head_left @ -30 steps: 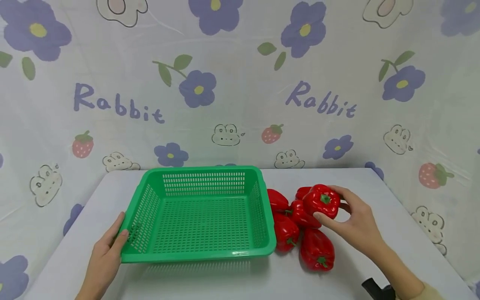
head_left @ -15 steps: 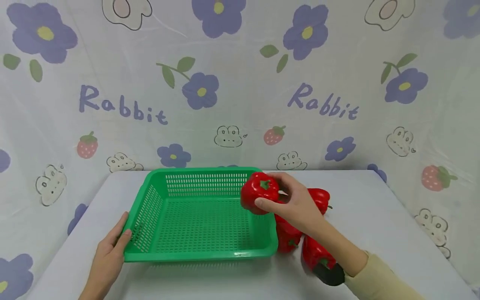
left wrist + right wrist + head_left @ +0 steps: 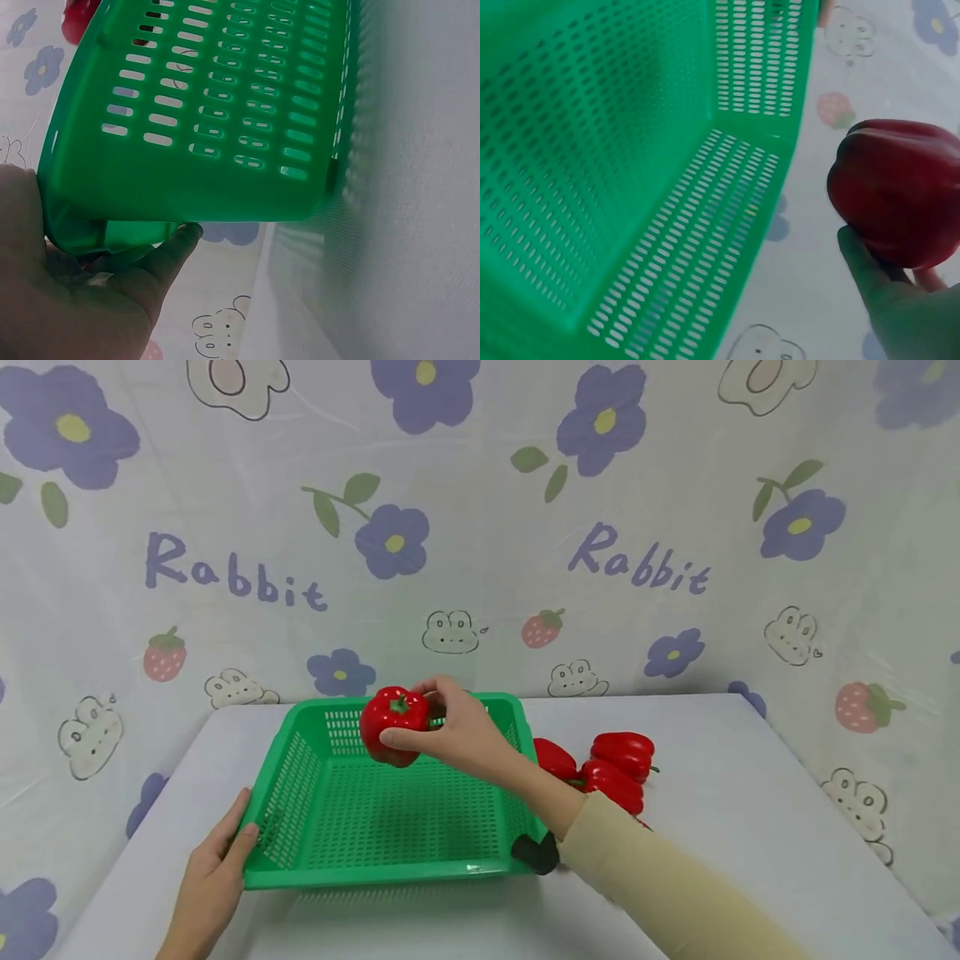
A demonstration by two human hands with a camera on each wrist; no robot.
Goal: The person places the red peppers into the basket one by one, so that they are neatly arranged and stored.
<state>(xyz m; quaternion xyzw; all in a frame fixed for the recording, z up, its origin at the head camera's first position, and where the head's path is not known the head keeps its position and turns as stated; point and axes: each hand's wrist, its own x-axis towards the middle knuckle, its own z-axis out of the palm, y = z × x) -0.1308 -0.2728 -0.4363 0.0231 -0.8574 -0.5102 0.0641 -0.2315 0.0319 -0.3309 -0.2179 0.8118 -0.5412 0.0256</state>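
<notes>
My right hand (image 3: 468, 735) holds a glossy red bell pepper (image 3: 380, 720) above the green plastic basket (image 3: 352, 879), its green stem facing up toward me. In the right wrist view the bell pepper (image 3: 900, 191) sits between thumb and fingers, apart from the basket wall (image 3: 697, 240). With thumb and fingers my left hand (image 3: 210, 872) grips the basket's left rim. The left wrist view shows that hand (image 3: 97, 307) at the rim, seen from outside the slotted wall (image 3: 187, 112). No pepper shows on the visible basket floor.
Right of the basket, several red bell peppers (image 3: 613, 787) lie on the white table (image 3: 735, 810); the right forearm partly hides this group. A dark strap piece (image 3: 536, 853) shows under the sleeve (image 3: 637, 868). Behind the table hangs a printed cloth (image 3: 480, 568).
My right hand has lifted the bell pepper from the group at the right and carried it left over the basket. The left hand keeps its grip on the rim.
</notes>
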